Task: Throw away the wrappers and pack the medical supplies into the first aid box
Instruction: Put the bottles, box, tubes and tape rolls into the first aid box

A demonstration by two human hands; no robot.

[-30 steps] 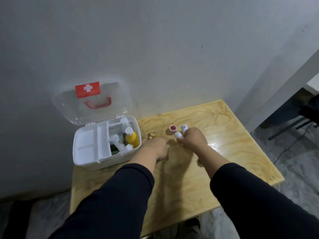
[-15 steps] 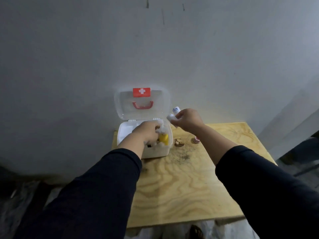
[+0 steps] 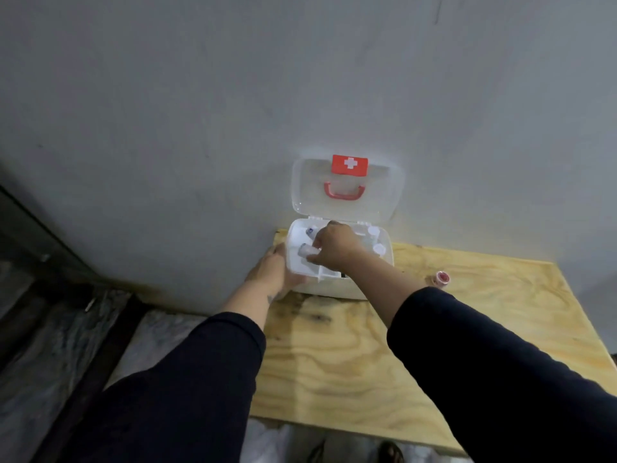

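Observation:
The white first aid box (image 3: 334, 289) stands open against the wall at the table's far left corner, its clear lid (image 3: 347, 192) upright with a red cross label and red handle. My right hand (image 3: 334, 245) reaches into the box's left tray, fingers closed on a small white bottle (image 3: 307, 250). Another small white bottle (image 3: 310, 231) lies in the tray behind it. My left hand (image 3: 273, 275) grips the box's left side. White bottle caps (image 3: 379, 249) show in the right compartment. A small roll with a red core (image 3: 440, 278) lies on the table right of the box.
The light plywood table (image 3: 367, 362) stands against a grey wall (image 3: 233, 95). Left of the table the floor (image 3: 50, 345) drops away, with a dark frame along it. Both my forearms wear dark sleeves and cross the table's front half.
The view has swung left. My right hand carried the small white bottles from above the box into its left tray. My left hand left the box's inside and now holds its left side.

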